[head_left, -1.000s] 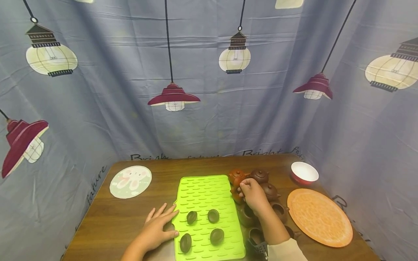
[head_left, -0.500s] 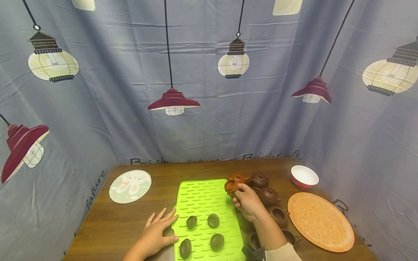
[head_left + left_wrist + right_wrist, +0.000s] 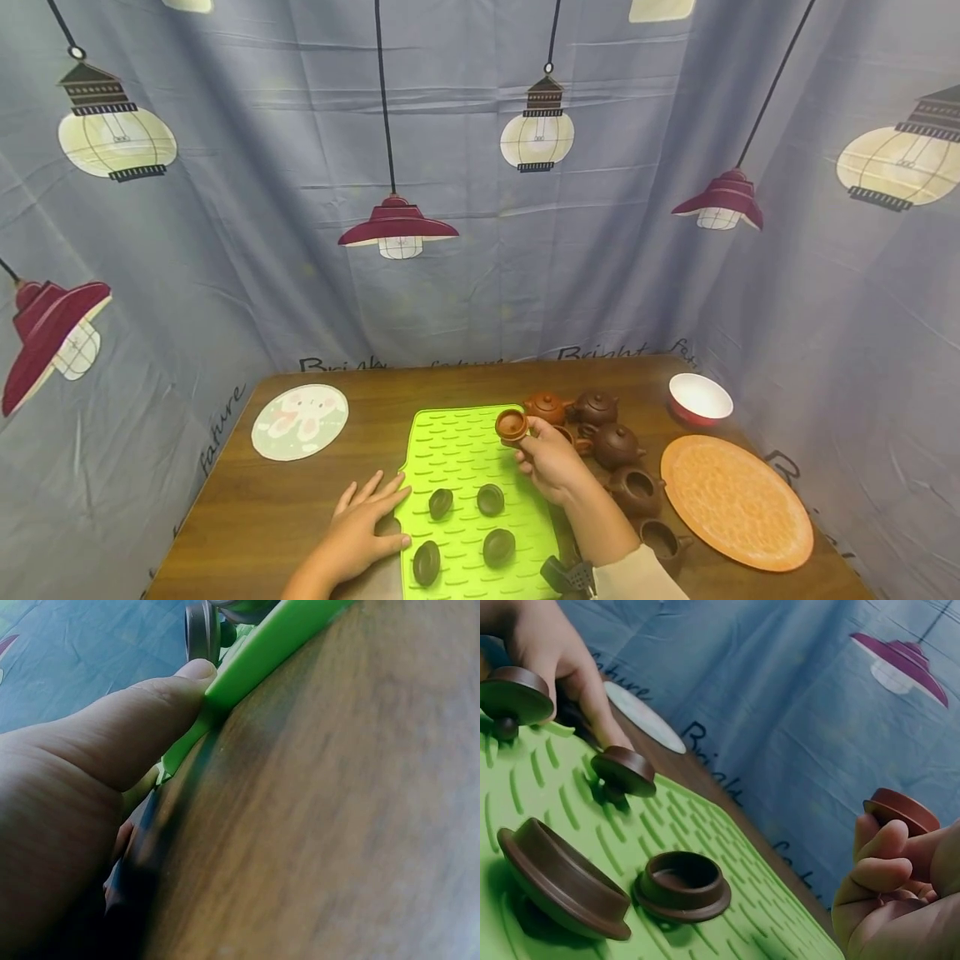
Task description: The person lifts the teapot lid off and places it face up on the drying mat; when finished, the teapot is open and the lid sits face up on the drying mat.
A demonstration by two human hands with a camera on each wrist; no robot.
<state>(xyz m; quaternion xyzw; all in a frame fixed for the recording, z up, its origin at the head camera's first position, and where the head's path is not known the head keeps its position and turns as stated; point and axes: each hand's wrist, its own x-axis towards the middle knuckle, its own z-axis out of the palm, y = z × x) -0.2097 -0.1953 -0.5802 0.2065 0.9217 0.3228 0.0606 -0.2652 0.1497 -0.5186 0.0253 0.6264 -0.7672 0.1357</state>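
Observation:
My right hand (image 3: 551,462) pinches a reddish-brown teapot lid (image 3: 512,424), hollow side up, over the right side of the green ridged mat (image 3: 457,442). The right wrist view shows this lid (image 3: 901,810) between thumb and fingers. Several dark brown lids (image 3: 498,547) lie upturned on the mat's near half, some tilted on their knobs. At the mat's left edge rests my left hand (image 3: 360,529), fingers spread, its thumb (image 3: 191,675) touching the rim. Just beyond my right hand stands a lidless reddish teapot (image 3: 582,446), partly hidden by it.
Right of the mat, lidded teapots (image 3: 617,445) stand farther back, and lidless dark teapots (image 3: 637,490) stand nearer. An orange oval placemat (image 3: 737,502) and a red-and-white bowl (image 3: 700,397) are at the right. A rabbit-print mat (image 3: 300,422) lies at the back left.
My right hand has lifted the reddish lid off its teapot, turned it hollow side up and moved it left over the mat. My left hand has stayed in place.

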